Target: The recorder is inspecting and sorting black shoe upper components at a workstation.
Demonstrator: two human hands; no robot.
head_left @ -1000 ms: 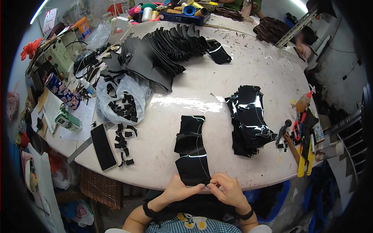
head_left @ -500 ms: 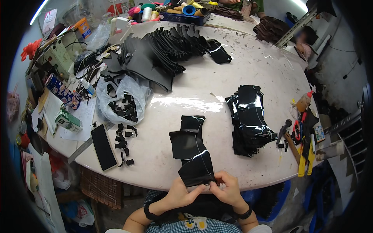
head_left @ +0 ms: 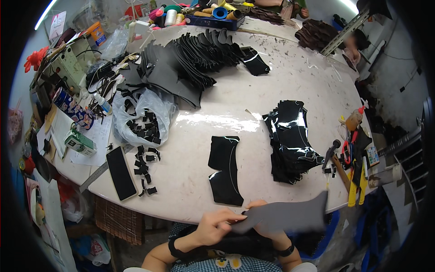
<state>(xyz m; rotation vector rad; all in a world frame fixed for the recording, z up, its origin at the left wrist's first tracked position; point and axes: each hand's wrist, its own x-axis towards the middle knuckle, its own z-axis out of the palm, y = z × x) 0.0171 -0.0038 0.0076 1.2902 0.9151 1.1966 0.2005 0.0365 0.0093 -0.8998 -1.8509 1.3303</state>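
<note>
A cut leather-like piece, its matte grey side up, is held at the table's near edge and stretches out to the right. My left hand pinches its left end. My right hand grips the same end from behind; the piece hides most of that hand's fingers. Just beyond my hands, a glossy black piece with a pale line along its right side lies flat, notched on its left. To the right is a stack of similar glossy black pieces.
Small black tabs lie beside a phone at left, near a plastic bag of more tabs. Farther back fans a row of grey-black pieces. A hammer and yellow-handled tool sit right. Thread spools stand behind.
The piece in my hands has turned from glossy side to grey side and swung right, off the glossy piece on the table. That piece now shows fully.
</note>
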